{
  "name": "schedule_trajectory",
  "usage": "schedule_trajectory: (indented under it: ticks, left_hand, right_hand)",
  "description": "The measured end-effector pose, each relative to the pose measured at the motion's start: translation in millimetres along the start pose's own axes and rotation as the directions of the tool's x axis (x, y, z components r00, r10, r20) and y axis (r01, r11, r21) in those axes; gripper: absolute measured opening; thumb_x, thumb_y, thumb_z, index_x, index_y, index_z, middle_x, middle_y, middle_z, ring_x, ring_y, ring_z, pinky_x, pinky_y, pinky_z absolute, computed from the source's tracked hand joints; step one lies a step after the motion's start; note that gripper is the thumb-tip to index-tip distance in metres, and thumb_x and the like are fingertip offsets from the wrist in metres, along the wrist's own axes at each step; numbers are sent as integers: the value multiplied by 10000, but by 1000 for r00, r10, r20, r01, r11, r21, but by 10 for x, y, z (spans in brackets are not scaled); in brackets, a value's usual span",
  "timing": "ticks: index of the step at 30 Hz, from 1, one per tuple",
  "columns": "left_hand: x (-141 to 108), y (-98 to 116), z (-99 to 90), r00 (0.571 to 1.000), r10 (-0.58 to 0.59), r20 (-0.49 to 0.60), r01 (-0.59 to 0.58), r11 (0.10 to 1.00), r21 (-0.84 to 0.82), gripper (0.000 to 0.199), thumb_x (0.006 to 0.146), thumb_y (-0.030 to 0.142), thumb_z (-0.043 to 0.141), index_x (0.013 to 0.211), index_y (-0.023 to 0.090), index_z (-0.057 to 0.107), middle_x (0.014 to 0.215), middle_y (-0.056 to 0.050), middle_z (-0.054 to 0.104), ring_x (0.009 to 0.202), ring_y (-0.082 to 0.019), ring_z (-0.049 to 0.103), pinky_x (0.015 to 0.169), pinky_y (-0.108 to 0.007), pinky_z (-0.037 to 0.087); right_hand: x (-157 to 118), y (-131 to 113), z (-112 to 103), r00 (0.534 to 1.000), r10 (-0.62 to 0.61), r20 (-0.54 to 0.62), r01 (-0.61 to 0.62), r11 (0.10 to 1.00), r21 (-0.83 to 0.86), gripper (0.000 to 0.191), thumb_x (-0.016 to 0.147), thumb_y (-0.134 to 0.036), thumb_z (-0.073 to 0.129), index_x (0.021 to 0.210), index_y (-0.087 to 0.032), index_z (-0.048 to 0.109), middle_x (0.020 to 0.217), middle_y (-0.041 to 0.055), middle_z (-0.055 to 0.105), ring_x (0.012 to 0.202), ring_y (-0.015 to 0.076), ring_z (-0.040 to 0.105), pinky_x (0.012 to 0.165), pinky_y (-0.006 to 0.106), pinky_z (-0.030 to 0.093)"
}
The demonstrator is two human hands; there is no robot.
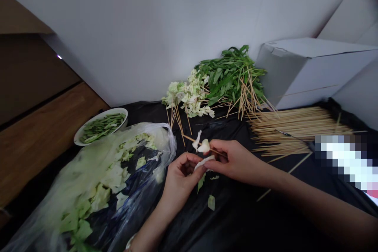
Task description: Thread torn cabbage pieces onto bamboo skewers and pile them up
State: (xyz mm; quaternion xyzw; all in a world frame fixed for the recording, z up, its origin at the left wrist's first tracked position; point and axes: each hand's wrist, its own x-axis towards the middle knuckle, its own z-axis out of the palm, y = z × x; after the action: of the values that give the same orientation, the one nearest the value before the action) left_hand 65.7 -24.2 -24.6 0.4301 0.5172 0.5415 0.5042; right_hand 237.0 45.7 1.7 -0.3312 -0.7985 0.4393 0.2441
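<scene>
My right hand (228, 159) grips a wooden skewer (218, 152) with pale cabbage pieces (203, 146) threaded toward its far end. Close against it, my left hand (184, 177) pinches a piece of cabbage leaf (203, 162), which the right fingers also touch. Left of my hands, an open clear plastic bag (165, 138) holds many cut cabbage pieces (113, 177). Below the hands, a few cabbage scraps (211, 202) lie on the black sheet (236, 220). Beyond them sit finished cabbage skewers (189, 96) with their sticks pointing toward me.
Leafy green skewers (227, 73) are piled against the white wall, beside a white box (319, 71). Many bare skewers (295, 130) lie at right. A white bowl (125, 120) of cut green vegetables stands at left. A pixelated bright patch covers the right edge.
</scene>
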Motion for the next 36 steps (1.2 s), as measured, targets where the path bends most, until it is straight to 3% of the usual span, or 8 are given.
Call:
schedule_trajectory:
  ticks: [7, 17, 25, 36]
  left_hand:
    - [-18, 30, -14, 993, -93, 77, 99, 992, -74, 241, 640, 241, 849, 751, 160, 651, 766, 0, 731, 684, -119, 654, 678, -230, 502]
    - [-30, 63, -44, 987, -112, 113, 121, 989, -80, 242, 642, 280, 852, 747, 161, 670, 748, -11, 738, 664, -133, 665, 667, -249, 521]
    - [-24, 84, -61, 986, -96, 137, 112, 987, -117, 210, 651, 255, 851, 732, 160, 683, 706, 7, 739, 622, -100, 645, 637, -207, 503]
    - [-32, 57, -87, 989, -77, 128, 95, 985, -143, 205, 645, 244, 857, 715, 160, 683, 679, 9, 729, 602, -94, 637, 602, -190, 492]
  right_hand:
    - [-15, -30, -42, 992, 20, 122, -26, 998, 50, 140, 863, -254, 593, 757, -164, 578, 672, -41, 529, 623, 96, 436, 544, 216, 318]
    - [13, 24, -60, 977, 31, 209, -75, 976, 206, 169, 855, -286, 596, 750, -170, 533, 665, -43, 472, 616, 99, 400, 536, 224, 307]
    - [27, 12, -47, 946, 78, 314, -229, 846, 481, 218, 793, -327, 669, 773, -164, 526, 677, -48, 511, 598, 81, 422, 551, 214, 323]
    - [34, 42, -9, 915, 170, 366, -370, 715, 593, 377, 677, -449, 788, 795, -166, 568, 629, -60, 517, 512, 58, 375, 459, 196, 248]
